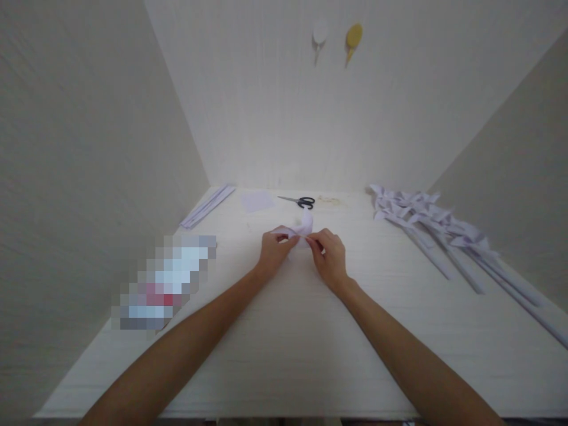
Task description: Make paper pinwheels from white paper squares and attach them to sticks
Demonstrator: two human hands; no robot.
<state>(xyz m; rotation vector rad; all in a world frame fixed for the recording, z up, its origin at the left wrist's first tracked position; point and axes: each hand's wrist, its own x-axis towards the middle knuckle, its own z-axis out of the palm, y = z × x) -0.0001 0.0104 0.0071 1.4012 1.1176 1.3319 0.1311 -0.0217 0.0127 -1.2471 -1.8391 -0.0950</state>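
Note:
Near the middle of the table, my left hand [276,251] pinches a folded piece of pale lilac paper [307,220] shaped like a pinwheel. My right hand [331,257] has thumb and fingers pressed together at the paper's near right side. Something thin and light shows between the two hands' fingertips, too small to make out. Just beyond the paper lie black-handled scissors [306,202], blades toward the left. Behind my left hand is a flat square of lilac paper [258,202].
Several paper pinwheels with rolled paper sticks [437,222] lie along the right side. A bundle of paper strips or sticks [207,207] rests at the back left, above a pixelated device [168,284]. Small thin pieces [328,200] lie right of the scissors. Two hooks [354,36] are on the back wall.

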